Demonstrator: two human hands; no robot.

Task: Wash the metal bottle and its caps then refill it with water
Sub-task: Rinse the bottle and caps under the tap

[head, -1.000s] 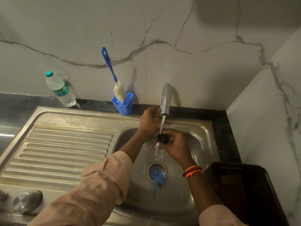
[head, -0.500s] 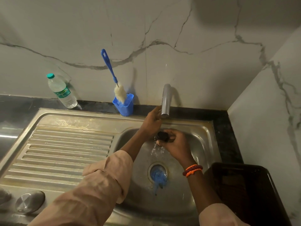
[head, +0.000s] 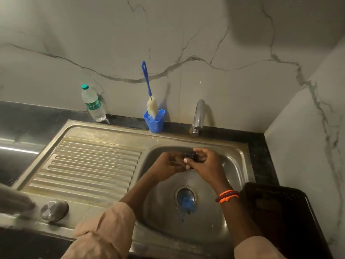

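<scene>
At the far left edge, a blurred grey shape (head: 15,202) on the sink's front rim may be the metal bottle, though I cannot tell; beside it a round metal cap (head: 54,211) rests on the rim, apparently set aside. Behind the drainboard (head: 89,165), on the dark desk (head: 28,116), stands a plastic water bottle (head: 93,103), then a blue bottle brush (head: 148,90) upright in its blue holder (head: 154,120), unused just now. The tap (head: 198,118) shows no stream. Over the basin (head: 186,230), the left hand (head: 168,165) and right hand (head: 207,164) meet, fingers curled round a small black cap (head: 192,157) pinched between them. I judge the cap washing partway done; whether the bottle itself is washed cannot be told, and refilling is left. A dark basket (head: 280,212) sits at right
</scene>
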